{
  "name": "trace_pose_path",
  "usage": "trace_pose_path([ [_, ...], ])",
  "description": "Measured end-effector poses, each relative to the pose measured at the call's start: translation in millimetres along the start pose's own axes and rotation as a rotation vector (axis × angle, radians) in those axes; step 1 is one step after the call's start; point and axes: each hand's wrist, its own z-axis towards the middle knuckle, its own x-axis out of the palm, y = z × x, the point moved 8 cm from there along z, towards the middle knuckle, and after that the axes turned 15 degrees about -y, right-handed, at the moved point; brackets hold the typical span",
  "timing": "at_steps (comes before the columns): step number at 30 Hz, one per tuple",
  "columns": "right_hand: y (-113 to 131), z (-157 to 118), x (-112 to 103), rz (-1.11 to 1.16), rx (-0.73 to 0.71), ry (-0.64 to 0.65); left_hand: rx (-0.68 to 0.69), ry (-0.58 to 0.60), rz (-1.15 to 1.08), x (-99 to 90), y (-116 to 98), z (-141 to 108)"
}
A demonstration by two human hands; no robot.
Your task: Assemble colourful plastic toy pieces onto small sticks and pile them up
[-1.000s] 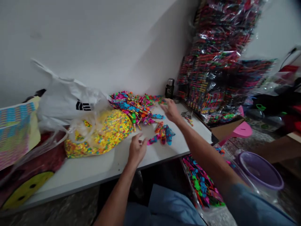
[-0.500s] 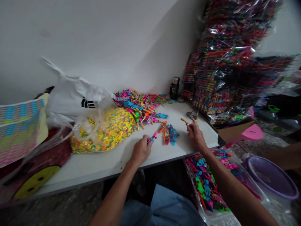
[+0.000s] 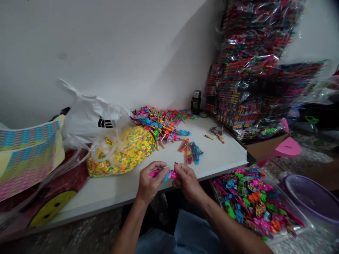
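Observation:
My left hand [image 3: 150, 180] is closed on a small pink and blue plastic toy [image 3: 167, 175], held over the table's front edge. The thumb and fingers of my right hand [image 3: 187, 179] pinch the toy's other end, and the two hands almost meet. A tiny red tip pokes up by the right fingertips. Just beyond my hands, orange and blue flat plastic toys [image 3: 195, 153] lie side by side on the white table [image 3: 169, 155]. Farther back is a heap of mixed bright plastic toys [image 3: 159, 121]. Two thin yellow-patterned pieces [image 3: 219, 137] lie to the right.
A clear bag of yellow bits [image 3: 129, 151] and a white bag [image 3: 82, 114] stand at left, beside printed sheets [image 3: 31, 151]. A dark flask [image 3: 196, 102] stands at the wall. Tall wrapped stacks [image 3: 243, 70] rise at right, above a tub of toys [image 3: 254, 201] and a purple-rimmed bucket [image 3: 312, 197].
My right hand has moved left from the yellow-patterned pieces to meet my left hand at the toy. Those pieces now lie on the table. The view has shifted slightly.

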Motion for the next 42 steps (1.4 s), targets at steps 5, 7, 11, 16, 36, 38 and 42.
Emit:
trace_pose_path([
  [5, -29, -24, 21, 0.059, 0.069, -0.011, -0.100, -0.424, -0.284, -17.7, 27, -7],
  [7, -38, -27, 27, 0.095, 0.126, -0.015, -0.144, -0.467, -0.315, -14.2, 31, -11],
  [11, -51, -30, 28, 0.121, 0.214, -0.040, -0.319, -0.432, -0.627, -0.3, 36, -15],
  [16, -27, -42, 12, -0.309, -0.075, -0.020, -0.635, -0.498, -1.078, -4.4, 48, -13],
  [36, -4, -69, 37, -0.645, -0.360, 0.253, -0.732, -0.452, -1.297, -14.7, 47, -18],
  [38, -3, -69, 37, -0.666, -0.379, 0.258, -0.695, -0.455, -1.268, -15.8, 46, -18],
  [42, -4, -72, 36, -0.739, -0.421, 0.260, -0.602, -0.477, -1.166, -17.5, 38, -20],
])
